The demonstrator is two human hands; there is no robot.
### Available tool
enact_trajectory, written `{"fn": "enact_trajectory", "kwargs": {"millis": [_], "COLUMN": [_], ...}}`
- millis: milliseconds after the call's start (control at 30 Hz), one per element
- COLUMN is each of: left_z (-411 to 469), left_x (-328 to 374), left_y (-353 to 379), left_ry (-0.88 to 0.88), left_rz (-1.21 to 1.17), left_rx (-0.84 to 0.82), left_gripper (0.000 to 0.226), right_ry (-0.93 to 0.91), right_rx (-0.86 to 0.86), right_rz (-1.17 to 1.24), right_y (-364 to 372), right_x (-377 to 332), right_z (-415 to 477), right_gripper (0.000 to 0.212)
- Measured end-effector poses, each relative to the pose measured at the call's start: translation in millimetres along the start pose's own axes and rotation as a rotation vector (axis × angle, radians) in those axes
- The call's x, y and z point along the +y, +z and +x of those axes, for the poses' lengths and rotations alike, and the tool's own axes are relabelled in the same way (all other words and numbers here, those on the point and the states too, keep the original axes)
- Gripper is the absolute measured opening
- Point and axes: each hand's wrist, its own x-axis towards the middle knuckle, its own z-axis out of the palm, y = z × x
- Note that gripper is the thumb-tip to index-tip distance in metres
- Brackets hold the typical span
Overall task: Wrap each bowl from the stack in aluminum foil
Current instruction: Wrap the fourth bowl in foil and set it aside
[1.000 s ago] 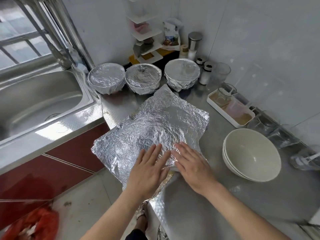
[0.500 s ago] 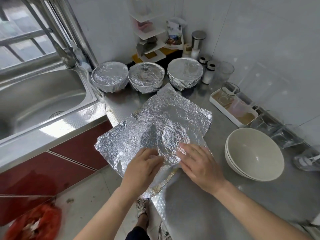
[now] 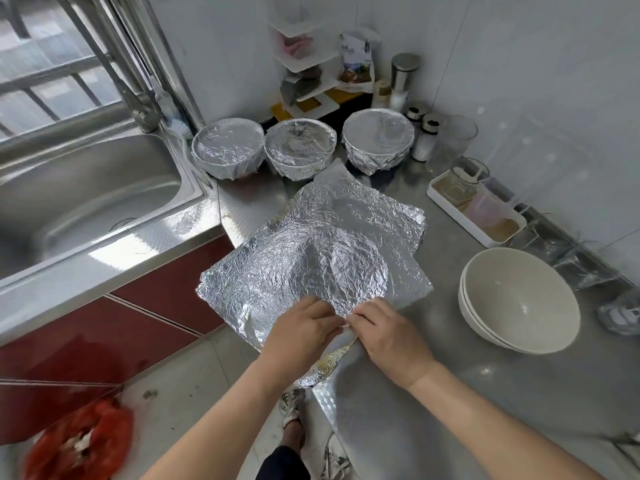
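Head view: A large sheet of aluminum foil (image 3: 311, 258), crinkled and silvery, lies spread near the middle of the brushed steel table (image 3: 450, 393). Its left part hangs out past the table's edge. A smooth round bulge shows in the sheet toward its right side; what lies under it is hidden.

At six o'clock from the sheet, both hands meet at its near edge. The left hand (image 3: 301, 330) has its fingers curled and pinches the foil's edge. The right hand (image 3: 388, 336), touching the left at the fingertips, is curled the same way and pinches the edge just beside it.

At three o'clock from the sheet stands the stack of bowls (image 3: 519, 299), bare, cream-coloured, deep and round, mouths up, apart from the foil.

At twelve o'clock three wrapped bowls stand in a row against the wall, each capped with taut wrinkled foil: the left one (image 3: 227, 147), the middle one (image 3: 299, 145) and the right one (image 3: 378, 138). The foil sheet's far corner reaches between the middle and right ones.

At nine to ten o'clock is a glossy steel sink (image 3: 86, 202). At two o'clock a white rectangular tray (image 3: 474, 216) holds clear containers.
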Motion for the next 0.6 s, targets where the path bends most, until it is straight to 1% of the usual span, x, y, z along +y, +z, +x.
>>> {"fn": "enact_trajectory", "kwargs": {"millis": [67,133,167,267,367,467,500,600], "left_z": [1,3,6,18,22,19,18,18], "left_x": [2,4,5,5,11,25,32,48], "left_y": [4,7,7,3,-2,-1,2,8], "left_ry": [0.048,0.089,0.098,0.099,0.076,0.008,-0.042,-0.166], "left_rz": [0.029,0.055,0.064,0.103,0.104,0.062,0.033,-0.072], "left_rx": [0.016,0.044,0.055,0.081,0.099,0.134,0.143,0.142], "left_gripper": [0.029,0.028,0.027,0.024,0.019,0.013,0.014,0.023], "right_ry": [-0.008,-0.024,-0.024,-0.019,-0.066,-0.16,-0.188,-0.221], "right_rx": [-0.014,0.006,0.021,0.074,0.085,0.064,0.045,-0.004], "right_rz": [-0.057,-0.091,-0.103,-0.128,-0.133,-0.13,-0.134,-0.137], "right_y": [-2,-5,-6,-14,-26,-31,-30,-27], "right_x": [0,0,0,4,9,20,25,37], "right_z": [-2,-1,1,15,21,18,16,11], "right_gripper": [0.015,0.007,0.007,0.016,0.024,0.039,0.039,0.023]}}
